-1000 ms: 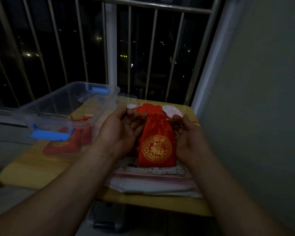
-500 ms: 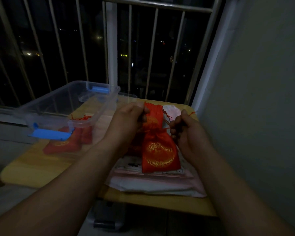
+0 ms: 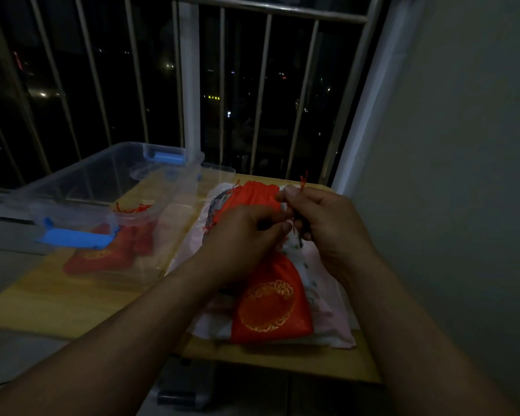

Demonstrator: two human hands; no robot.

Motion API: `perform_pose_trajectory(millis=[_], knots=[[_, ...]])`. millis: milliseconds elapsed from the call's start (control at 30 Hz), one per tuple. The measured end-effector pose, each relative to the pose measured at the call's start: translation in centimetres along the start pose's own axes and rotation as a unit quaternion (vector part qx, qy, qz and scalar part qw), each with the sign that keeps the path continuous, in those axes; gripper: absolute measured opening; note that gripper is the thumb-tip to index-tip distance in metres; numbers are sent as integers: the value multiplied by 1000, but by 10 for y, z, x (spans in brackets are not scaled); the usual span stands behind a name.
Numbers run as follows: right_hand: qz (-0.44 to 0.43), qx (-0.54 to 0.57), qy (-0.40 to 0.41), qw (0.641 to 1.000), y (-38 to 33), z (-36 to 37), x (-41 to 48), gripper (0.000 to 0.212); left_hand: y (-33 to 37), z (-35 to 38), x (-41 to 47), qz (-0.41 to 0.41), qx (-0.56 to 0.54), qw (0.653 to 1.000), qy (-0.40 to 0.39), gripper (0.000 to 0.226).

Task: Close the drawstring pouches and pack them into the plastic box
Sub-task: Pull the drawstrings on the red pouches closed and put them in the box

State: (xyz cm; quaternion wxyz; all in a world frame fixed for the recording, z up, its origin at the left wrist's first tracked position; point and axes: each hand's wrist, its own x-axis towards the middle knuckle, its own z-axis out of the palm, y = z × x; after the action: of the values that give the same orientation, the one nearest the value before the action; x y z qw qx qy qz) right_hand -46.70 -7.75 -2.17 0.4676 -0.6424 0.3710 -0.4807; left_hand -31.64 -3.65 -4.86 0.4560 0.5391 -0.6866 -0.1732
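In the head view, a red pouch [image 3: 270, 307] with a gold round pattern is in the lower centre of the frame, above a pile of pale pink and white sheets [image 3: 332, 321] on the yellow worktop [image 3: 57, 298]. The left hand [image 3: 240, 235] covers the middle of the pouch, and its fingers are curled around the neck. The right hand [image 3: 323, 219] is just beside it, at the gathered mouth of the pouch; its thumb and first finger pinch the red cord [image 3: 303, 179], whose frayed end stands up above the thumb. At the left of the frame a clear plastic box [image 3: 102, 175] with blue latches stands on the worktop. Inside it lie more red pouches [image 3: 99, 259]. Behind are a metal railing [image 3: 189, 85] and dark night.
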Motion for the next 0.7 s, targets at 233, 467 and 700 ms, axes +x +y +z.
perform_pose_trajectory(millis=[233, 467, 700], knots=[[109, -59, 6, 992, 12, 2, 1, 35, -3, -6, 3, -90, -99, 990, 49, 18], [107, -100, -110, 983, 15, 0, -11, 10, 0, -13, 7, -136, -211, 965, 74, 21], [91, -97, -122, 984, 17, 3, -12, 9, 0, -15, 7, -150, -254, 953, 74, 26]])
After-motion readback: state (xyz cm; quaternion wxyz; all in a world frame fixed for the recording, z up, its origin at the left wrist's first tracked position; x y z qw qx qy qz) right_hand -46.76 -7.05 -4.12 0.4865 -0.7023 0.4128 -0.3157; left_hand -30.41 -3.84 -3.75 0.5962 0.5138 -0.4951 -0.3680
